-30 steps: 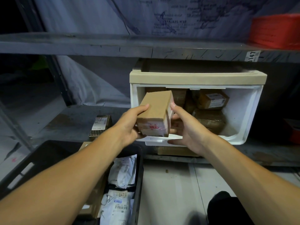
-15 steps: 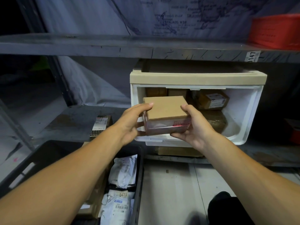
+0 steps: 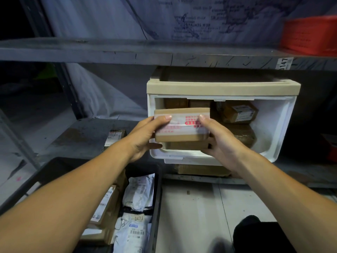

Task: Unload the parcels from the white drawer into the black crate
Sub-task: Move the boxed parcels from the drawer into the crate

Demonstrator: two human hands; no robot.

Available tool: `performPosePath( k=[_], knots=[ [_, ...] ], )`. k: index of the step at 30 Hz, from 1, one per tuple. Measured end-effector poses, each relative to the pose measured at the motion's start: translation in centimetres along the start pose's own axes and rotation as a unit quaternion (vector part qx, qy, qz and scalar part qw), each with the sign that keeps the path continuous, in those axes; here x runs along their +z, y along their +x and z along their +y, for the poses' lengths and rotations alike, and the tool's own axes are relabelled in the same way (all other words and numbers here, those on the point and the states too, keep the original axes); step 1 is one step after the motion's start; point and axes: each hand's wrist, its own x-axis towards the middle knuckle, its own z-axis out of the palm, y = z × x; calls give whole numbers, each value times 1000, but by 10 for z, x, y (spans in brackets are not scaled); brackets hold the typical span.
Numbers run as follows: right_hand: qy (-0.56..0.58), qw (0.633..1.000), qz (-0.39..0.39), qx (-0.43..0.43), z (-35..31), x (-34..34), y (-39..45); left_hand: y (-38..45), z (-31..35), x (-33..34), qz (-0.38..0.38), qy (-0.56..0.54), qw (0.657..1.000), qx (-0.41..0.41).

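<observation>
Held just in front of the drawer (image 3: 273, 143), the taped cardboard parcel (image 3: 180, 125) looks stiff and light but slick on its tape, so the left hand (image 3: 144, 136) and right hand (image 3: 218, 141), fingers curled round its ends, grip sensibly.

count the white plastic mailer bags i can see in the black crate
2, both at the black crate's right side: one white mailer bag farther from the camera, another marked 0473 nearer. Cardboard parcels and the left arm may hide more.
</observation>
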Motion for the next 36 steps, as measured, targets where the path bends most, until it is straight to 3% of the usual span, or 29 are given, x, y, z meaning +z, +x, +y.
performPosePath(
  k=[6,14,18,21,24,28,32,36],
  knots=[
    [7,999,31,-20,-2,1,4,-6,2,-1,-24,6,998,-54],
    [101,984,46,142,-4,3,1,-3,-5,2,-48,39,998,22],
    [69,978,15,196,-4,-2,0,-2,-5,-4,-25,5,999,36],
    [54,983,11,177,0,-4,3,-2,-2,-5,-13,-2,999,35],
    [74,990,34,111,1,-4,6,-1,-1,-1,13,-8,1000,15],
    [61,998,6,26,-3,-4,3,0,-4,3,50,-8,999,-16],
    [8,999,-5,49,0,-5,4,-6,-1,9,6,-9,996,-83],
    [51,994,18,95,-1,0,0,-11,-1,11,-15,-47,990,-130]
  ],
)
